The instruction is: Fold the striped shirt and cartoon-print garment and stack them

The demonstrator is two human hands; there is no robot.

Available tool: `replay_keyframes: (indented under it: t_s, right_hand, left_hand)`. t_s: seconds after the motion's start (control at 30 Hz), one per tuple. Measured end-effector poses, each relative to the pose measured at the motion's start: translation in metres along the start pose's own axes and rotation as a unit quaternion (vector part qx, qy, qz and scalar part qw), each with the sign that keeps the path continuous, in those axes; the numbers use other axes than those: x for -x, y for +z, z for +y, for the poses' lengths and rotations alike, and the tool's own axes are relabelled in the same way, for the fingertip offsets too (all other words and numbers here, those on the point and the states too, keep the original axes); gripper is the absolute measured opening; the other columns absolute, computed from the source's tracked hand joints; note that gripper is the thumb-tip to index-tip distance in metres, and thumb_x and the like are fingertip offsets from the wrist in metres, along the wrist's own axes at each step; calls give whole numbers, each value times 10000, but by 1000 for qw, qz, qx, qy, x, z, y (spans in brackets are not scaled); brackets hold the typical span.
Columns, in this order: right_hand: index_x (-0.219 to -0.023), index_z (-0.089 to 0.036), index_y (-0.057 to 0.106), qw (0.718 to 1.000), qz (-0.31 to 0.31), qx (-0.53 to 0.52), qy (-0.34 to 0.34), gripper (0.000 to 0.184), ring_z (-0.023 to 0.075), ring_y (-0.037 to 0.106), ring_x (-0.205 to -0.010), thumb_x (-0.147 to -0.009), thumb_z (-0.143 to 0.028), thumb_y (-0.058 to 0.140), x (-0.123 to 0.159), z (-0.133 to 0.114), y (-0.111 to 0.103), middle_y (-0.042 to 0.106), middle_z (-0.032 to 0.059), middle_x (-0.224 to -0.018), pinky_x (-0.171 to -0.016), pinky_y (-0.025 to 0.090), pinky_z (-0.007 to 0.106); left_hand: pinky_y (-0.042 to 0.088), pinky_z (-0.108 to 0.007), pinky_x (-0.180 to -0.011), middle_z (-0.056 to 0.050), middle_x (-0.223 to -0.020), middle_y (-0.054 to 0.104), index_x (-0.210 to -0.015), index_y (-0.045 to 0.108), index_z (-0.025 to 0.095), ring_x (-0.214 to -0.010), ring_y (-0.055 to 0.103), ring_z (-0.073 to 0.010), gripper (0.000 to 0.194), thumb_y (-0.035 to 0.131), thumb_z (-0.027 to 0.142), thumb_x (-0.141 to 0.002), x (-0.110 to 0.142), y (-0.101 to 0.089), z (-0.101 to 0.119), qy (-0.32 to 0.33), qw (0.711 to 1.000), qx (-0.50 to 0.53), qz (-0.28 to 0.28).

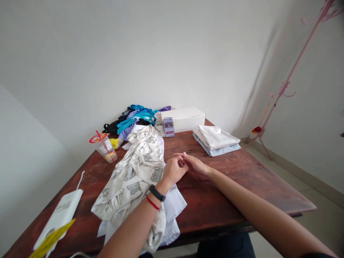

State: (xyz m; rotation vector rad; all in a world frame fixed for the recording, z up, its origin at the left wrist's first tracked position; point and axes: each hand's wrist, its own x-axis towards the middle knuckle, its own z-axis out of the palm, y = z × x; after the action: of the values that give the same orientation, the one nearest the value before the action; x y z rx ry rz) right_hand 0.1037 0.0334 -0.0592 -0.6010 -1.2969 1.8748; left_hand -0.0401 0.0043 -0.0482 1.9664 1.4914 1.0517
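Observation:
Both hands meet above the wooden table (204, 211), just right of a crumpled white garment with grey printed figures (139, 157). My left hand (175, 170) has its fingers curled in, and no object shows in it. Against it rests my right hand (198, 167), fingers stretched out over the left fingertips; it holds nothing visible. Under the printed garment lies plain white cloth (173, 209), its edges sticking out near the left wrist. Beyond the right hand, a white striped folded garment (216, 137) is stacked on a light blue folded one (224, 150).
Behind are a white box (185, 116) and a pile of blue, purple and dark clothes (137, 117). A plastic cup with a red straw (106, 148) stands left. Nearer lies a white power bank (60, 215) with a cable. A pink coat stand (288, 77) rises at right.

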Motion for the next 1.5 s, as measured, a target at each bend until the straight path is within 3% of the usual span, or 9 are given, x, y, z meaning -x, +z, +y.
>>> replay_keyframes:
  t_s: [0.3, 0.57, 0.77, 0.97, 1.13, 1.27, 1.5]
  right_hand:
    - [-1256, -204, 707, 1000, 0, -7, 7, 540, 255, 654, -1084, -919, -621, 645, 2, -1, 0, 746, 83, -1119, -1028, 446, 409]
    - [-1323, -259, 657, 1000, 3, 21, 18, 522, 250, 635, -1042, -942, -612, 613, 4, 2, 0, 712, 60, -1102, -895, 488, 370]
    - [-1306, -268, 666, 999, -3, 42, -11, 482, 244, 591, -1081, -948, -587, 614, 4, 7, -3, 684, 48, -1088, -932, 463, 362]
    - [-1255, -234, 699, 1000, 14, 23, 6, 516, 240, 621, -994, -919, -620, 634, 3, 2, 0, 706, 54, -1025, -920, 471, 378]
    - [-1204, -210, 731, 1000, 11, 15, 3, 508, 267, 647, -1066, -920, -621, 636, 4, -5, 4, 739, 78, -1066, -1005, 459, 412]
    - [-1245, -212, 714, 1000, 7, 14, 9, 516, 263, 662, -1048, -940, -615, 615, 3, 0, -2, 746, 74, -1039, -974, 486, 407]
    - [-1282, -247, 665, 998, 65, 17, 14, 473, 232, 693, -929, -962, -588, 594, 0, 5, -12, 742, 69, -1052, -805, 540, 363]
  left_hand:
    - [378, -237, -579, 28, -638, 651, -687, 607, 189, -587, 589, -125, 104, 674, 193, -766, 0, 1, -2, -1, 1000, -7, 2]
    - [376, -241, -569, 25, -615, 642, -685, 601, 191, -565, 585, -130, 121, 656, 200, -792, 0, 0, -1, 1, 1000, -4, -6]
    - [395, -251, -585, 16, -627, 650, -703, 628, 187, -580, 598, -142, 115, 643, 207, -816, 0, 0, 0, 12, 1000, -1, -10]
    - [380, -241, -562, 23, -630, 643, -681, 593, 193, -575, 584, -135, 111, 654, 184, -773, 0, 2, -2, 14, 1000, -2, 1]
    - [372, -237, -563, 27, -632, 642, -681, 596, 194, -575, 580, -126, 121, 655, 196, -786, 1, 2, -1, 14, 1000, -4, 12]
    - [393, -241, -572, 18, -644, 667, -687, 614, 189, -583, 607, -134, 112, 654, 177, -791, 1, 0, 0, 11, 1000, 0, 3]
    - [525, -261, -722, -32, -852, 762, -917, 719, 185, -755, 702, -167, 138, 620, 127, -839, -1, -3, 0, 35, 997, 63, 1]
